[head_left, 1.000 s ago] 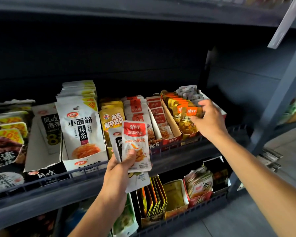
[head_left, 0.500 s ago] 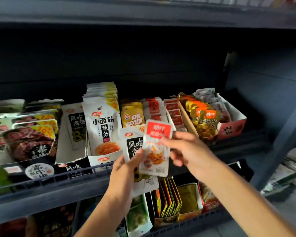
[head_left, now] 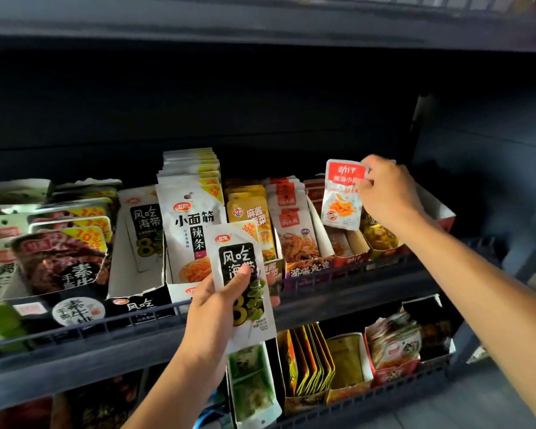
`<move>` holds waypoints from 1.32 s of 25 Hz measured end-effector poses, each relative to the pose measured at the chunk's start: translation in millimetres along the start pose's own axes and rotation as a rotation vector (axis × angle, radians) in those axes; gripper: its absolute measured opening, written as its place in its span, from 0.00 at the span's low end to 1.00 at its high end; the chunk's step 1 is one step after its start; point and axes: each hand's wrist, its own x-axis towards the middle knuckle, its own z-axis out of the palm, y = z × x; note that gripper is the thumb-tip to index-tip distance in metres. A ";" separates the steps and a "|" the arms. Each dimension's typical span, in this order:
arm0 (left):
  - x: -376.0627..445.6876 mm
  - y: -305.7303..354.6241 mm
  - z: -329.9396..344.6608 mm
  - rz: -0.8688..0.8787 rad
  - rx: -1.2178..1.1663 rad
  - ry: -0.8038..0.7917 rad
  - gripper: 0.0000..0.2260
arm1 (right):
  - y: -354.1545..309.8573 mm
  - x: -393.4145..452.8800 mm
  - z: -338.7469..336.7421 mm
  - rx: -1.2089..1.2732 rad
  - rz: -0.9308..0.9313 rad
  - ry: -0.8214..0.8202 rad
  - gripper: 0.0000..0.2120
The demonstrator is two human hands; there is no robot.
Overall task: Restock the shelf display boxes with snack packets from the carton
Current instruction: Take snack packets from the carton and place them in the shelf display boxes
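Observation:
My right hand (head_left: 387,193) pinches a small red-topped white snack packet (head_left: 342,196) by its upper right corner, holding it above the display boxes at the right end of the middle shelf. Below it stand a red-fronted box (head_left: 351,258) of similar red-topped packets and a box of yellow-orange packets (head_left: 381,236). My left hand (head_left: 217,301) grips a white kelp packet with a black label (head_left: 242,280) in front of the shelf rail, thumb across its face. A half-filled display box (head_left: 136,292) with the same kelp packets stands to the left. The carton is out of view.
More display boxes line the shelf: white noodle-strip packets (head_left: 192,230), yellow packets (head_left: 251,212), brown-label packets (head_left: 62,255) at the left. A dark wire rail (head_left: 338,283) runs along the shelf front. The lower shelf (head_left: 384,391) holds further boxes. A shelf upright (head_left: 415,144) stands at the right.
My right hand took the red-topped packet off my left hand's stack and carried it up and right to the boxes. My left hand now holds only the kelp packet.

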 end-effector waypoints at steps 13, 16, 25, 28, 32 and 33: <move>5.6 0.7 -3.3 0.099 -0.020 0.011 0.14 | -39.0 -44.6 9.1 0.224 -0.201 -0.216 0.10; 4.1 4.6 -7.3 0.179 -0.005 -0.049 0.10 | -89.1 -83.7 -1.1 0.815 0.039 -0.799 0.09; 9.9 25.1 -132.8 0.866 1.623 0.489 0.09 | -176.6 -57.6 30.8 1.154 0.158 -0.537 0.08; 5.4 18.7 -153.0 0.791 1.693 0.364 0.11 | -235.8 -47.3 62.8 0.918 -0.037 -0.501 0.12; 7.5 22.4 -164.0 0.802 1.729 0.260 0.09 | -274.9 -35.9 97.8 0.128 -0.543 -0.293 0.02; 8.6 23.5 -165.8 0.811 1.742 0.255 0.09 | -278.4 -35.3 104.1 -0.007 -0.607 -0.259 0.03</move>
